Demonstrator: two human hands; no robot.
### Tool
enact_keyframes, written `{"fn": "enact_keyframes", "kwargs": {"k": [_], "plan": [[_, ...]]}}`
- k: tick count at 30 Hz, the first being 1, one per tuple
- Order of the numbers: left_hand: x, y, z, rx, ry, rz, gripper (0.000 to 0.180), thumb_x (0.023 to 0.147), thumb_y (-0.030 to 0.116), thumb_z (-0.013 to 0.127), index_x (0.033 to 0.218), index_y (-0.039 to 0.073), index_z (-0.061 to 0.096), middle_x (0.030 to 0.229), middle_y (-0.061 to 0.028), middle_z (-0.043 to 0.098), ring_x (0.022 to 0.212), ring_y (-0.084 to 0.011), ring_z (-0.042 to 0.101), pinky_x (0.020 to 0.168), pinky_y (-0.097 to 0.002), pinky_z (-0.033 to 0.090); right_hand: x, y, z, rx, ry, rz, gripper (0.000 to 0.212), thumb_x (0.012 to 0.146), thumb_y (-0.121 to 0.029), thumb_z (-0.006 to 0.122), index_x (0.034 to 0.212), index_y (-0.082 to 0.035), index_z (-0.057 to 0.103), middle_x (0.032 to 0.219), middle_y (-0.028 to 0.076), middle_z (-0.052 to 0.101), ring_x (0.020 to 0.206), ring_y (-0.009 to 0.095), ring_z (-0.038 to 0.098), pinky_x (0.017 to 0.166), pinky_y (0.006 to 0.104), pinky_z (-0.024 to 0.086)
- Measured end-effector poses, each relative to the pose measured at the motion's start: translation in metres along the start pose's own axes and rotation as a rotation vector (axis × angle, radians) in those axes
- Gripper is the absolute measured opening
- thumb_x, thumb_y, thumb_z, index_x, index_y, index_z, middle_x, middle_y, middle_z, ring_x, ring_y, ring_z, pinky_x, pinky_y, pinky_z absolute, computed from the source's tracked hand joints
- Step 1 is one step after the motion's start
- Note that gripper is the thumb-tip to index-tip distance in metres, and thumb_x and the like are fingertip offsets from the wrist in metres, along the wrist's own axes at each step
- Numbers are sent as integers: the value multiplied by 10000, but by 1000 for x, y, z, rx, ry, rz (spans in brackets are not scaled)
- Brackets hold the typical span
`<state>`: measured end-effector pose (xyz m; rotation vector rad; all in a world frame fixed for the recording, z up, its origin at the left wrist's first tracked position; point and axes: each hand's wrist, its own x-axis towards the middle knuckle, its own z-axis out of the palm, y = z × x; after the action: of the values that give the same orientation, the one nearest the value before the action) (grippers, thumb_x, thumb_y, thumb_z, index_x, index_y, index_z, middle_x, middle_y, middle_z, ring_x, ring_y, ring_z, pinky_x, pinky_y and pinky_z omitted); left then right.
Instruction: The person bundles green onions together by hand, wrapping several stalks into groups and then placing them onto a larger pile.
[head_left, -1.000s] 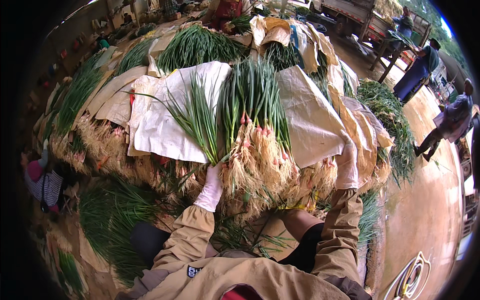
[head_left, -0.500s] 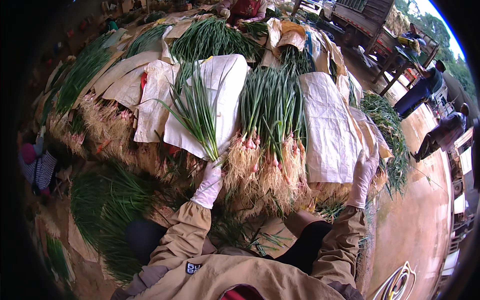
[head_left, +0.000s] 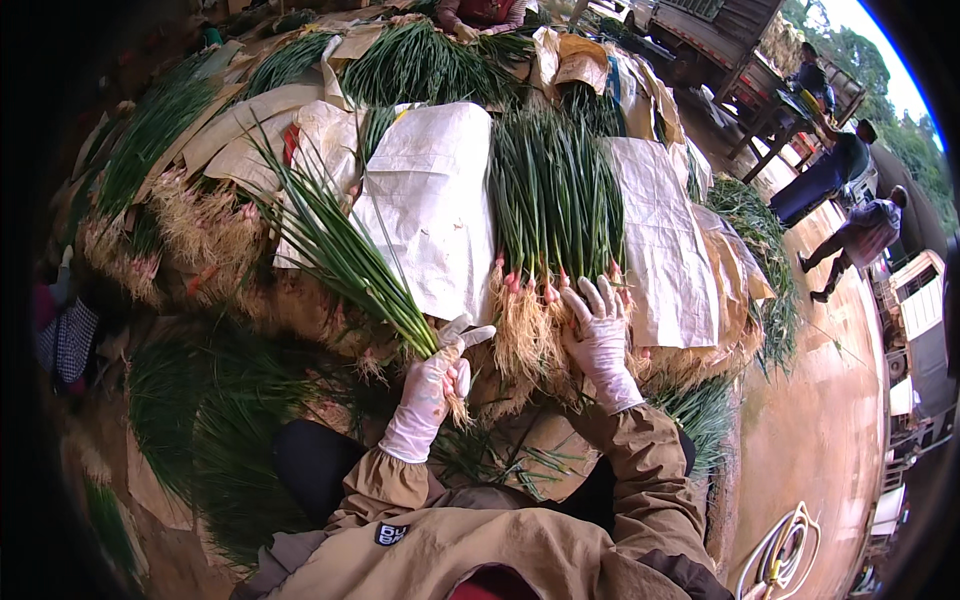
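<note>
A thin bunch of green onions (head_left: 370,280) is held in the gloved left hand (head_left: 428,388), near the middle of the near edge of the heap (head_left: 205,235). It is pinched low, just above its pale bulbs and roots; a finger is stuck out to the right, and the leaves are slanted toward the heap's far left corner. The gloved right hand (head_left: 600,340) is held with fingers spread over the bulbs of a thicker bunch (head_left: 556,200), which is laid at the near edge with its roots hung over; how firmly it is pressed cannot be told. This bunch is flanked by a white sheet (head_left: 428,215) on the left and a creased pale sheet (head_left: 665,245) on the right. By the heap's far edge, a person in a red apron (head_left: 488,10) is partly seen.
</note>
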<state>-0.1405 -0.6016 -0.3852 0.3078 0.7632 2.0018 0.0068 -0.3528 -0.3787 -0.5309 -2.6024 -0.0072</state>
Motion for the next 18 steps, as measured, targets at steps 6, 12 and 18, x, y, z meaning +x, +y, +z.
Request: {"fn": "enact_keyframes", "kwargs": {"k": [6, 12, 18], "plan": [[10, -16, -7, -47, -26, -75, 395, 991, 139, 459, 1376, 55, 476, 1240, -180, 622, 500, -71, 495, 458, -202, 422, -15, -23, 20, -147, -21, 34, 687, 767, -180, 635, 1418, -184, 417, 1459, 119, 375, 1386, 354, 296, 1146, 541, 197], [4, -15, -25, 28, 20, -82, 374, 992, 114, 446, 1357, 37, 483, 1172, -196, 649, 473, -85, 502, 449, -216, 427, 45, -59, -57, -69, -309, 133, 449, 838, -331, 639, 1251, -160, 594, 1369, 134, 499, 1334, 338, 369, 1121, 527, 225], [2, -27, 8, 131, -12, -167, 395, 982, 104, 458, 1360, -8, 467, 1182, -214, 640, 592, -140, 633, 511, -224, 491, 108, -10, 11, 37, -132, 445, 350, 899, -410, 605, 841, -77, 693, 719, 123, 678, 663, 245, 671, 648, 380, 517]]}}
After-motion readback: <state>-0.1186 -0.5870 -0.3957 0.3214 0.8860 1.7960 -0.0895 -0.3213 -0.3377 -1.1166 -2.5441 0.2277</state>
